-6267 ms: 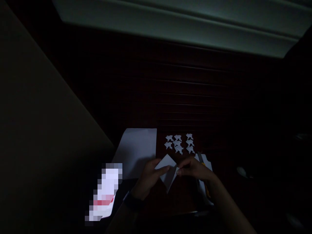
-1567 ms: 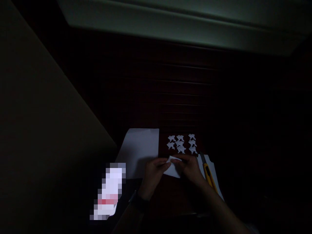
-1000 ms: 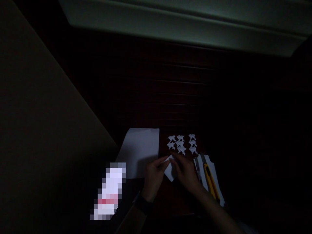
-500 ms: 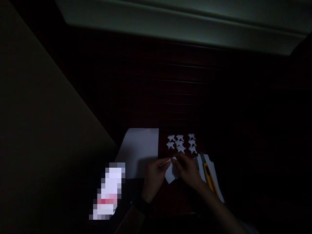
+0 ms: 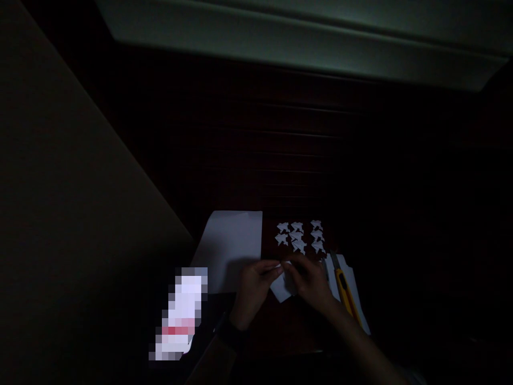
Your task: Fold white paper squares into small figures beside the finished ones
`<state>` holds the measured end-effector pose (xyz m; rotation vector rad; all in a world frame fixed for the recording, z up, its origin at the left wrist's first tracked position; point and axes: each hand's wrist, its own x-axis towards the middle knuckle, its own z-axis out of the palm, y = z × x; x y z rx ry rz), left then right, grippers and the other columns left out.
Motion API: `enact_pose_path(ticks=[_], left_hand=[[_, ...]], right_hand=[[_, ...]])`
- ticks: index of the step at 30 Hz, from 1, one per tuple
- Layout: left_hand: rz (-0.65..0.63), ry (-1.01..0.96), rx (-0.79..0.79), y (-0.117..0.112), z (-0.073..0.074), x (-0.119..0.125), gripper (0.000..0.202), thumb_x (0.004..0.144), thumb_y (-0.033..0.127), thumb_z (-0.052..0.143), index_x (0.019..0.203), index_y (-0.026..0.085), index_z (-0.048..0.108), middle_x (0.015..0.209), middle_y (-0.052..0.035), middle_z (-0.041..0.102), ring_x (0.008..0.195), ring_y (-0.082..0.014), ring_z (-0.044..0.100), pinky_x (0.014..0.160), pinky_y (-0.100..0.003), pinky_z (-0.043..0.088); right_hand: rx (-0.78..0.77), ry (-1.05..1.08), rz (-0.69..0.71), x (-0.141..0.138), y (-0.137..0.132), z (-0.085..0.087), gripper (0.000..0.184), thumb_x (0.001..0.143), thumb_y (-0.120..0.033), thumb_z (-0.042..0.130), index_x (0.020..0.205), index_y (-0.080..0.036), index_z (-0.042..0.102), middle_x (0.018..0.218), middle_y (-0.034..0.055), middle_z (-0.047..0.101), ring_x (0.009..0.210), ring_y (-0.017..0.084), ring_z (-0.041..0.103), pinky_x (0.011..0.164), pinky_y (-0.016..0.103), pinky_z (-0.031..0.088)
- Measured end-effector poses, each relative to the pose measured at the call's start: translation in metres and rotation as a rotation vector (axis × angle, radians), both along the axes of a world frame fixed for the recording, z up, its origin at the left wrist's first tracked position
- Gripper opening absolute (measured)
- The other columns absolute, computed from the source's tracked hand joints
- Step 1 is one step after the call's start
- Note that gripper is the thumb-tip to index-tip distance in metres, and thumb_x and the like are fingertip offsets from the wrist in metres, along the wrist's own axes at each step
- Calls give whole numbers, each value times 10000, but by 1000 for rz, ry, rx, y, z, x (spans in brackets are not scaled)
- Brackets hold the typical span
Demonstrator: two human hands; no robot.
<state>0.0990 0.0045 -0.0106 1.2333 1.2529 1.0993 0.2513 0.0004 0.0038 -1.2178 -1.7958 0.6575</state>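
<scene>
Between my two hands is a small white piece of paper (image 5: 282, 291), its lower part hanging down to a blunt point. My left hand (image 5: 256, 283) pinches its upper left edge between thumb and fingers. From the other side, my right hand (image 5: 308, 278) closes on the top right of the same paper, its fingertips nearly touching the left ones. The fold at the top is partly hidden by fingers. Just beyond my hands lie several small folded paper figures (image 5: 296, 235), set out in rough columns on the dark table.
A large white sheet (image 5: 234, 240) lies to the left. On the right, a yellow utility knife (image 5: 348, 297) rests on more white paper (image 5: 358, 289). A bright pixelated object (image 5: 182, 310) is at lower left, near a slanting pale surface (image 5: 80, 214). Lighting is dim.
The left fingers have closed more tightly along the paper's upper edge, near the right fingertips. Otherwise the view has only shifted slightly; the figures and knife stay in place.
</scene>
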Motion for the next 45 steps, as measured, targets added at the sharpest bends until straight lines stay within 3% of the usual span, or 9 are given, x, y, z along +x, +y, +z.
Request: enact_pose_path(ticks=[9,15,20,24,37,45], left_hand=[[-24,-11,4,0,-1,0,243,690,325,648,842,142,700,872,-104,708,804,-227,652,728,-305,502],[-37,7,-9,0,-1,-3,224,688,317,651,819,142,703,840,-100,712,781,-225,654,710,-302,500],[-69,-30,10,-2,-2,-2,207,693,318,646,803,151,701,814,-90,713,765,-217,654,691,-290,499],[-61,-18,-15,-3,-4,-1,217,683,331,653,797,152,697,802,-90,712,754,-216,654,673,-286,500],[-32,-35,-71,-3,0,-1,216,640,329,683,750,143,698,774,-95,713,736,-213,652,666,-289,494],[-88,-77,-128,-5,3,1,145,625,276,693,701,153,701,718,-77,714,695,-199,653,629,-276,490]], right_hand=[[6,-41,22,-1,-2,2,179,858,-235,432,924,-223,598,838,26,657,752,165,617,689,256,457],[-51,25,-28,1,-1,0,188,819,-274,516,985,-218,585,890,26,656,794,169,613,705,263,454],[-206,154,-25,4,6,-5,162,781,-322,565,791,-178,636,770,34,669,725,173,613,658,264,463],[-270,202,-49,6,9,-7,195,741,-350,602,741,-159,639,715,34,661,689,171,598,638,265,459],[-276,166,-123,3,7,-7,231,721,-383,615,680,-160,662,657,27,665,621,163,582,572,248,423],[-299,223,-134,7,5,-14,225,677,-352,651,569,-156,626,517,-12,577,492,119,497,473,221,350]])
